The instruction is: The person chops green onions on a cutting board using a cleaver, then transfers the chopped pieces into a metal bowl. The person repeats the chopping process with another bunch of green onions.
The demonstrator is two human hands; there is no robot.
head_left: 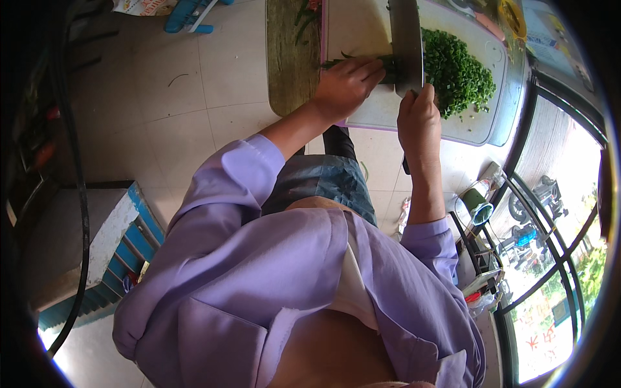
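Pale-tiled flr [162, 97] w/ thin joints. On L, a blue-slatted unit [107, 242] w/ grey top, worn pale edge. On R, blk-framed window [543, 226], v. bright daylight; two-wheeler [546, 197] & greenery [590, 271] outside. Cluttered dk rack [477, 249] nr window.

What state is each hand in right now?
Left hand: closed, holding down green stalks.
Right hand: closed, gripping the cleaver.

Red lettering [154, 8] on a white package [132, 5], partly cut off, red characters [543, 337] at the black-framed window [565, 260]
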